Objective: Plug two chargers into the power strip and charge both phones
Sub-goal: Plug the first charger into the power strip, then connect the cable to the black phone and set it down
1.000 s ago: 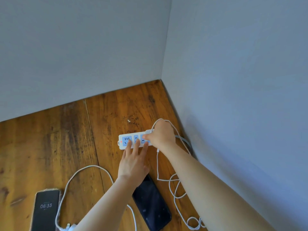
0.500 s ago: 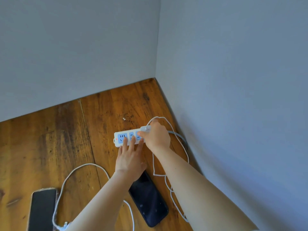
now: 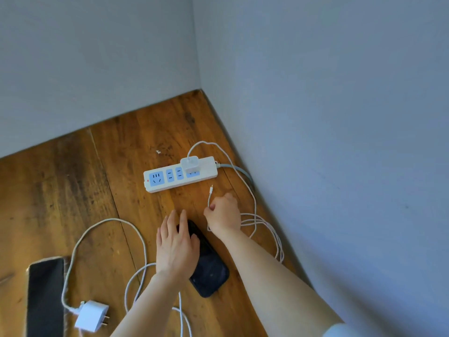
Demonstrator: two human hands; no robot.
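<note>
A white power strip with blue sockets lies on the wooden floor near the corner. One white charger is plugged into its right end. My right hand is shut on that charger's cable just behind its free plug tip. My left hand rests flat, fingers apart, on the near dark phone. A second white charger lies unplugged at the lower left with its cable looping. A second phone lies at the left edge.
Two grey walls meet in a corner just behind the strip. The strip's grey power cord runs along the right wall. Loose white cable coils lie on the floor by my right forearm.
My right hand left the plugged charger and drew back, now gripping the cable near its plug tip. My left hand moved off the strip down onto the near phone.
</note>
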